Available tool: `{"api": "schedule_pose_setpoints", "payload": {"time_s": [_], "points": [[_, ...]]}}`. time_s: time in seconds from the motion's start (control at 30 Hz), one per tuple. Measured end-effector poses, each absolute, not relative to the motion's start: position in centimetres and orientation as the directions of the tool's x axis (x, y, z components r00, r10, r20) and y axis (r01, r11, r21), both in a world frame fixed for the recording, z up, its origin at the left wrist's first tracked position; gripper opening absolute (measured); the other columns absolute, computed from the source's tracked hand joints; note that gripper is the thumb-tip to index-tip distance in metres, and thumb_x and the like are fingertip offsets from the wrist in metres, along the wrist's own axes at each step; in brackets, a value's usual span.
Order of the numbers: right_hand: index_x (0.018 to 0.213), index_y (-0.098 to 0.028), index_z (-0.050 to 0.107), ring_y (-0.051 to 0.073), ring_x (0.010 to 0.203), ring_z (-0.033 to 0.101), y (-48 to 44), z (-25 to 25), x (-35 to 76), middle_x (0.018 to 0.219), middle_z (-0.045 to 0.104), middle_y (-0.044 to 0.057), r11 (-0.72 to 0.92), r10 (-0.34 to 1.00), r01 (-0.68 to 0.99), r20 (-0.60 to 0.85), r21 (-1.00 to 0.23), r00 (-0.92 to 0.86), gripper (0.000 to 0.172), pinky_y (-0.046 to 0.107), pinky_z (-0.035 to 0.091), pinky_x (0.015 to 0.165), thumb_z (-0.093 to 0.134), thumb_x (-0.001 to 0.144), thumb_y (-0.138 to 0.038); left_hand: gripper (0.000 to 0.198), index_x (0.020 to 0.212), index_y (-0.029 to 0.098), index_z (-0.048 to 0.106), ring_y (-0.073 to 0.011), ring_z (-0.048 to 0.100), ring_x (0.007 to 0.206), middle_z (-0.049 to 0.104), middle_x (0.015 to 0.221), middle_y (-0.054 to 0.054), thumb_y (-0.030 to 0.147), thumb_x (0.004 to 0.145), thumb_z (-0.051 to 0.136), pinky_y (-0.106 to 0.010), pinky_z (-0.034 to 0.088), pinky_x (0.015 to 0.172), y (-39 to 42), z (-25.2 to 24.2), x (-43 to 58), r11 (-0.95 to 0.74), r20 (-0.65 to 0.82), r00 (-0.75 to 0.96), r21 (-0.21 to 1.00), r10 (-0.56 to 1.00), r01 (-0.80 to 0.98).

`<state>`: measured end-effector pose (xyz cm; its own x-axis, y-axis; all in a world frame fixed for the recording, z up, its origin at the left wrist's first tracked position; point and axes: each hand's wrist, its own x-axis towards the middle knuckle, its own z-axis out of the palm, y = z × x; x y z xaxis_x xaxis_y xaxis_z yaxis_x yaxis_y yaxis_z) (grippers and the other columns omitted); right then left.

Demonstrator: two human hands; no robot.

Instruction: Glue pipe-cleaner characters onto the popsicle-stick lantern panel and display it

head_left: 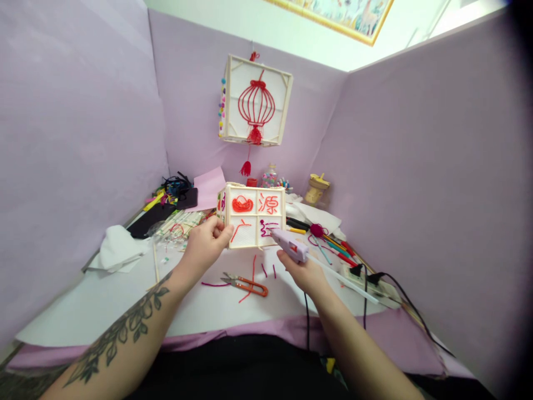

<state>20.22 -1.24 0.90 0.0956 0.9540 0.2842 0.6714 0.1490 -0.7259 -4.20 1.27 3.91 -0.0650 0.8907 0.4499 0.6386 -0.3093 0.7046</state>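
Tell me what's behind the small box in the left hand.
Above the small box, a red object and a jar of coloured balls show; pink paper shows past the box's left side. Anything lower, directly behind it, is covered.

hands (210, 239) (307, 273) 2 | boxes (257, 105) (250, 217) 2 | glue gun (290, 244) 1 | loose strands (214, 284) maybe 4

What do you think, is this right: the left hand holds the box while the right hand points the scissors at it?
Not quite: the head view shows the right hand pointing a glue gun at the box, which the left hand does hold. The scissors lie on the table.
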Motion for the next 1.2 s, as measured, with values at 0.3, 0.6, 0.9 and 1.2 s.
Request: {"api": "schedule_pose_setpoints", "payload": {"time_s": [0.3, 0.6, 0.9, 1.2], "points": [[0.078, -0.023, 0.055, 0.019, 0.067, 0.060, -1.5, 0.7, 20.2, 0.071, 0.062, 0.001, 0.157, 0.964, 0.659, 0.259, -0.736, 0.060, 0.027, 0.031, 0.047, 0.062, 0.055, 0.079, -0.050, 0.031, 0.065, 0.021, 0.050, -0.0130, 0.048, 0.051, 0.054, 0.052, 0.004, 0.048, 0.080, 0.053, -0.026, 0.035, 0.055, 1.2, 4.1, -4.2, -0.299, 0.442, -0.074, 0.712, 0.894, 0.636], [0.077, -0.023, 0.053, 0.017, 0.066, 0.059, -1.4, 0.5, 20.3, 0.070, 0.060, 0.000, 0.165, 0.964, 0.645, 0.261, -0.746, 0.055, 0.027, 0.029, 0.046, 0.060, 0.056, 0.080, -0.050, 0.031, 0.065, 0.021, 0.050, -0.0131, 0.048, 0.051, 0.054, 0.052, 0.004, 0.048, 0.080, 0.053, -0.026, 0.035, 0.056, 1.2, 4.0, -4.2, -0.302, 0.445, -0.073, 0.711, 0.893, 0.636], [0.073, -0.026, 0.062, 0.020, 0.067, 0.061, -1.9, 1.5, 20.2, 0.063, 0.062, 0.000, 0.182, 0.956, 0.686, 0.290, -0.704, 0.043, 0.020, 0.029, 0.044, 0.057, 0.057, 0.077, -0.046, 0.031, 0.066, 0.021, 0.050, -0.0134, 0.048, 0.050, 0.054, 0.051, 0.005, 0.048, 0.081, 0.052, -0.026, 0.036, 0.056, 1.2, 4.0, -4.1, -0.302, 0.443, -0.070, 0.710, 0.894, 0.636], [0.069, -0.027, 0.065, 0.020, 0.066, 0.060, -2.1, 2.1, 20.5, 0.065, 0.068, 0.000, 0.194, 0.960, 0.663, 0.281, -0.723, 0.025, 0.019, 0.030, 0.044, 0.057, 0.058, 0.075, -0.044, 0.031, 0.066, 0.021, 0.051, -0.0133, 0.049, 0.050, 0.055, 0.052, 0.004, 0.048, 0.081, 0.053, -0.026, 0.036, 0.055, 1.2, 3.8, -4.2, -0.305, 0.438, -0.062, 0.713, 0.897, 0.631]]}}
